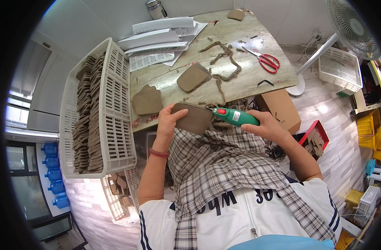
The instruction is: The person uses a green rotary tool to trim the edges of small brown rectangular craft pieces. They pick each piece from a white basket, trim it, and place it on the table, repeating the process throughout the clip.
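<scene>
My left hand (167, 121) grips a brown rounded-corner pad (193, 118), its thumb pressed flat on the upper face. In my right hand (267, 125) is a green handheld power trimmer (239, 118) with a red button. The trimmer's tip meets the pad's right edge, just off the table's front edge and above my checked apron (224, 154). Another brown pad (193, 77) lies on the table beyond, and a small stack of brown pads (147, 100) sits near the left front edge. Fuzzy brown trimmings (229, 66) curl across the tabletop.
A white slatted crate (117, 100) packed with brown pads stands at the left. Papers (159, 39), red-handled scissors (268, 62) and a black hex key (265, 82) lie on the table (265, 41). A cardboard box (281, 109), red box (319, 137) and fan (354, 27) stand right.
</scene>
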The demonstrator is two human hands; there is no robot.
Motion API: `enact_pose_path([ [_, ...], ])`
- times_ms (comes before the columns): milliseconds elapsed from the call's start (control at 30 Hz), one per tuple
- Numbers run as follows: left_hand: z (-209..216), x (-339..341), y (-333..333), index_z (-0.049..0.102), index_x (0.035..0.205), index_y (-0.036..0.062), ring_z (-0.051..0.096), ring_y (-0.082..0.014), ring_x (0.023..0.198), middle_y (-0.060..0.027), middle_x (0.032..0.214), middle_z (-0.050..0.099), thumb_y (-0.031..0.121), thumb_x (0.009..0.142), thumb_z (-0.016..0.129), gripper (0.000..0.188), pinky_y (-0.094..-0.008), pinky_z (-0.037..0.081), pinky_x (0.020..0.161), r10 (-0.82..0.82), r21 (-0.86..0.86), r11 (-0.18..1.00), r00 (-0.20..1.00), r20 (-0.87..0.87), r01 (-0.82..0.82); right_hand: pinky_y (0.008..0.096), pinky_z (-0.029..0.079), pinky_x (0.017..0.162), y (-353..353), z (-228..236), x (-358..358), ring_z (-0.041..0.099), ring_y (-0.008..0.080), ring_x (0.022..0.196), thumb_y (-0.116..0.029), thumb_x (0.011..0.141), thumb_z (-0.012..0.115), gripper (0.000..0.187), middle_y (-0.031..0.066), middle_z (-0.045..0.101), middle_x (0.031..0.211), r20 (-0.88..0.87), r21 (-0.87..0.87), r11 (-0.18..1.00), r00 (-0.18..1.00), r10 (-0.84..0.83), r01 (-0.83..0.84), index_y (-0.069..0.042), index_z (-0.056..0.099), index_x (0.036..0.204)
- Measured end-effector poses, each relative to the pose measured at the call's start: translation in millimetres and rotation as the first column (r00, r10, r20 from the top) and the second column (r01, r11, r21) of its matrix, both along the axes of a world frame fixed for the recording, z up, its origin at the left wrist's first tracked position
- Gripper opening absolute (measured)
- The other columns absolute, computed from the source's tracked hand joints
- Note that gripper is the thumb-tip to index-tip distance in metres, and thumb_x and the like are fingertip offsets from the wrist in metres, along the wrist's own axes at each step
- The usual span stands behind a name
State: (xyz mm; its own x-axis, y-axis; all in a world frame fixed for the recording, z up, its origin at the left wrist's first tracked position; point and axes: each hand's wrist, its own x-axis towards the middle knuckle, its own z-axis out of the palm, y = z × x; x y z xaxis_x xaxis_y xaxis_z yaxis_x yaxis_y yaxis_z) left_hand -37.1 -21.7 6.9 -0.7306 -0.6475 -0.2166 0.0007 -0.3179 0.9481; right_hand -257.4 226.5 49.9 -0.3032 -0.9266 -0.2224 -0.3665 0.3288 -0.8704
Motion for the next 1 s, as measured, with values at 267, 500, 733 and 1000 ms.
enact_pose_path([
  [267,-4,-6,6,0.067,0.097,-0.0015,0.064,-0.0093,0.074,-0.0049,0.088,0.070,0.002,0.082,0.069,0.015,-0.0233,0.052,0.068,-0.119,-0.018,0.993,0.991,0.061,0.120,0.0295,0.050,0.068,-7,-9,4,0.062,0.0140,0.074,-0.028,0.083,0.072,0.044,0.0105,0.066,0.083,-0.080,-0.053,0.997,0.996,0.044,-0.049,0.002,0.060,0.113],
  [500,-5,-9,6,0.067,0.093,-0.0011,0.063,-0.0086,0.074,-0.0032,0.086,0.069,0.000,0.081,0.069,0.012,-0.0230,0.052,0.069,-0.236,-0.016,0.971,0.967,0.097,0.239,0.0318,0.051,0.068,-23,-7,9,0.064,0.0179,0.073,-0.034,0.082,0.072,0.047,0.0125,0.067,0.082,-0.056,-0.086,0.995,0.997,0.052,-0.057,0.001,0.062,0.111],
  [733,-7,-3,-7,0.066,0.103,-0.0010,0.064,-0.0114,0.082,-0.0048,0.094,0.069,-0.002,0.080,0.068,0.023,-0.0252,0.052,0.074,-0.342,0.016,0.939,0.923,0.177,0.344,0.0295,0.050,0.064,-60,-11,21,0.062,0.0148,0.066,-0.035,0.082,0.072,0.046,0.0102,0.065,0.078,0.023,-0.105,0.992,0.997,0.074,-0.071,0.001,0.062,0.110],
  [1000,-8,56,-133,0.059,0.116,0.0025,0.059,-0.0242,0.103,-0.0117,0.111,0.064,0.007,0.079,0.071,0.039,-0.0367,0.047,0.090,0.410,-0.520,0.808,0.899,0.155,-0.278,0.0250,0.046,0.055,-42,-16,12,0.056,0.0090,0.060,-0.031,0.084,0.071,0.041,0.0052,0.062,0.079,0.165,-0.056,0.987,0.977,-0.136,0.147,0.000,0.063,0.109],
])
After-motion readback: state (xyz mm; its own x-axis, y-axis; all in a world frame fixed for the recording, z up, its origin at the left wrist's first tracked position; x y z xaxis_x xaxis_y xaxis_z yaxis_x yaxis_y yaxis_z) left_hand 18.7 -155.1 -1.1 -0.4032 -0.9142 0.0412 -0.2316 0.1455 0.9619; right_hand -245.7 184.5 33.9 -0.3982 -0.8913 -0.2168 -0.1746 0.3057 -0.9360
